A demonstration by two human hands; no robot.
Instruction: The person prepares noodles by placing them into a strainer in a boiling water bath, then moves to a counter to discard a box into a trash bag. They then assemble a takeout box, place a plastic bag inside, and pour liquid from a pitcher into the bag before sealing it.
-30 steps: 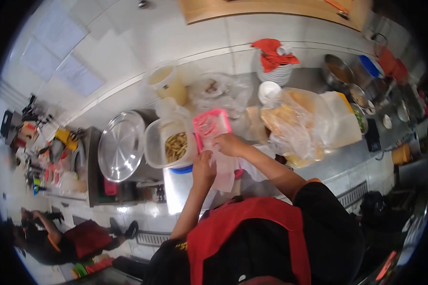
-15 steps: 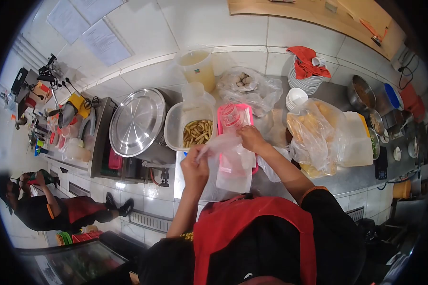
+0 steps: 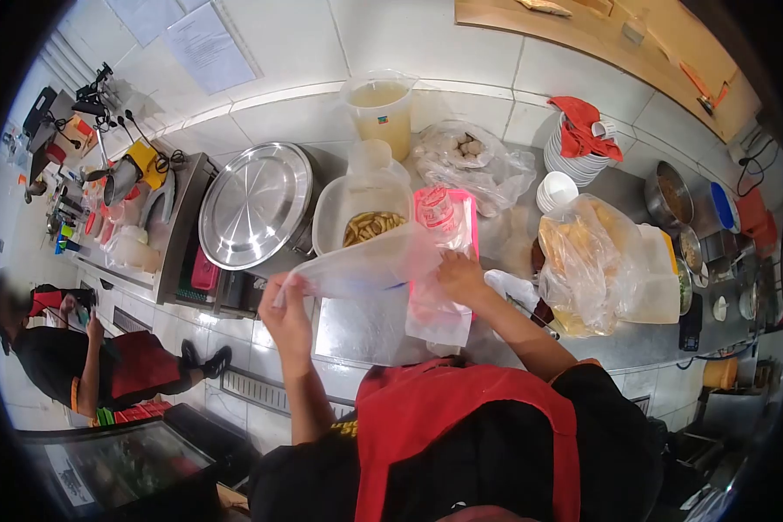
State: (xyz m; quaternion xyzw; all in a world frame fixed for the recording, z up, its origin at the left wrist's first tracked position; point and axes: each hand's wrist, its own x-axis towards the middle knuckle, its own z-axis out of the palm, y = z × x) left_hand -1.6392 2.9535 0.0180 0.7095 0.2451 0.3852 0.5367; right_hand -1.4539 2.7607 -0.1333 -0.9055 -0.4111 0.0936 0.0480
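Note:
A translucent plastic bag (image 3: 348, 271) is stretched sideways in front of me. My left hand (image 3: 289, 309) pinches its left end, out over the counter edge. At the other end my right hand (image 3: 463, 278) has its fingers closed at the bag's edge, low over a pink tray (image 3: 472, 222). Inside the tray lie a clear plastic packet with red print (image 3: 437, 211) and more thin plastic, which hangs over the near side. Behind the stretched bag stands a clear tub (image 3: 331, 213) of small brownish-yellow finger-shaped pieces (image 3: 372, 226), partly hidden by the bag.
A large lidded steel pot (image 3: 257, 204) stands left of the tub. Behind are a jug of yellowish liquid (image 3: 383, 113) and a bag of round items (image 3: 470, 157). Rightward are stacked plates (image 3: 574, 157) and a bag of yellowish food (image 3: 583, 252). Another person (image 3: 70, 348) stands at far left.
My left hand has moved left and slightly down, drawing the bag out wider across the tub. My right hand has dropped a little over the pink tray. The view has shifted slightly.

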